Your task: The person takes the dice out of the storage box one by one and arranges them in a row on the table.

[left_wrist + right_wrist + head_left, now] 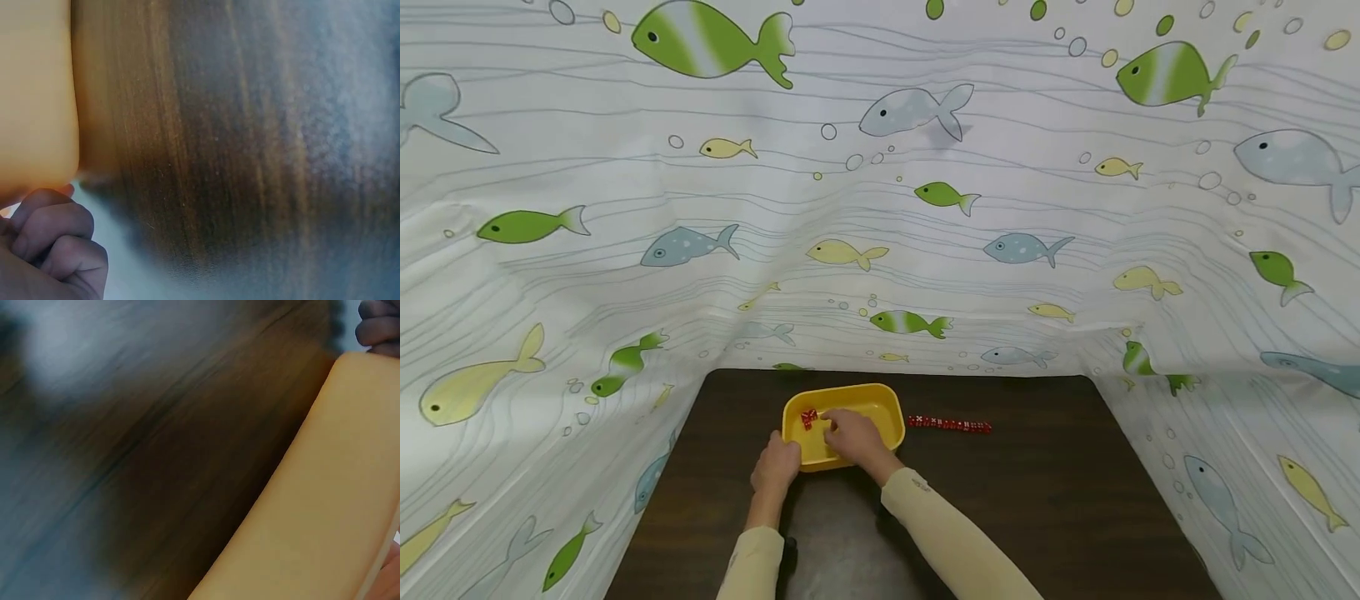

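Note:
A yellow plastic tray (880,392) sits on the dark table, with a few small red dice (808,418) at its left end. My left hand (777,463) grips the tray's near left corner. In the left wrist view, the curled fingers of that hand (59,244) are at the tray wall (37,94). Over the tray reaches my right hand (853,437), its index finger stretched toward the dice and nothing visible in its fingers. The right wrist view mostly takes in the tray's outer side (312,487), with a bit of the right hand (387,575) at the lower right edge.
To the right of the tray, red dice (950,424) form a straight row on the dark wood table (1030,500). A white curtain printed with fish (850,192) surrounds the table at the back and both sides.

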Available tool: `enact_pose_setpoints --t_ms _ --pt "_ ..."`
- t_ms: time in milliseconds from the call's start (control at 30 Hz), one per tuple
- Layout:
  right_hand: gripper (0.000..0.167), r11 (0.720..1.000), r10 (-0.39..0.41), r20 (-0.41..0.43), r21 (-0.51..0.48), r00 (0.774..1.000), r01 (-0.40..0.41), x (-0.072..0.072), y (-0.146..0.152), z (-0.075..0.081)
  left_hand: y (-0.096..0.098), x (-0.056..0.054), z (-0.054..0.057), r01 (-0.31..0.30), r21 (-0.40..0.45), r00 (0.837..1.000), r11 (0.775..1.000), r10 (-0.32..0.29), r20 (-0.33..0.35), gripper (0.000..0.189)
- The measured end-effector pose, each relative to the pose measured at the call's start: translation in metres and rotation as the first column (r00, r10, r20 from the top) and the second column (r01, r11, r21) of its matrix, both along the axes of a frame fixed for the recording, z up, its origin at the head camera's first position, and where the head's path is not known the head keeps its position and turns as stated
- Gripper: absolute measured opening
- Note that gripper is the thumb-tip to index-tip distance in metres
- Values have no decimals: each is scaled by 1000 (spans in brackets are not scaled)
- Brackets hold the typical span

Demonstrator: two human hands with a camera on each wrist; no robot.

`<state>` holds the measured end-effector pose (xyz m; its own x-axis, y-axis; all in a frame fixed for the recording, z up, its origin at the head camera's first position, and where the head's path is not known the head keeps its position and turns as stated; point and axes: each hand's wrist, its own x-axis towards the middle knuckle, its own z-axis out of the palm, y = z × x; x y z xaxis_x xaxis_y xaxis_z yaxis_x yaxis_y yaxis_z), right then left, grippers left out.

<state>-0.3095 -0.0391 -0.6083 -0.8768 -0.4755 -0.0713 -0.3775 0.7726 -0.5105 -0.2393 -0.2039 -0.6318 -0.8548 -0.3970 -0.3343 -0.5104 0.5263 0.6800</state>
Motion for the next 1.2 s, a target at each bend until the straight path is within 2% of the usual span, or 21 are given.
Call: enact_pose_setpoints --t_ms 200,367,667,900,1200 --pt "46 993 62 -13 103 998 -61 4 -25 -2 1 3 1 -18 -18 1000 1000 17 -23 57" --pt "55 983 78 7 164 997 -78 5 -33 -6 4 3 -4 -20 -34 999 999 18 -38 58" --pt "50 970 99 -28 225 995 -90 4 -39 -6 0 2 -2 -18 -20 998 1000 17 -53 57" --pt "45 980 76 -64 189 995 -63 4 -37 -9 0 0 -1 -20 -34 998 999 18 -59 52" --pt "44 991 27 -11 133 1000 -25 5 -35 -12 0 3 -2 -6 -24 999 1000 5 -51 51"
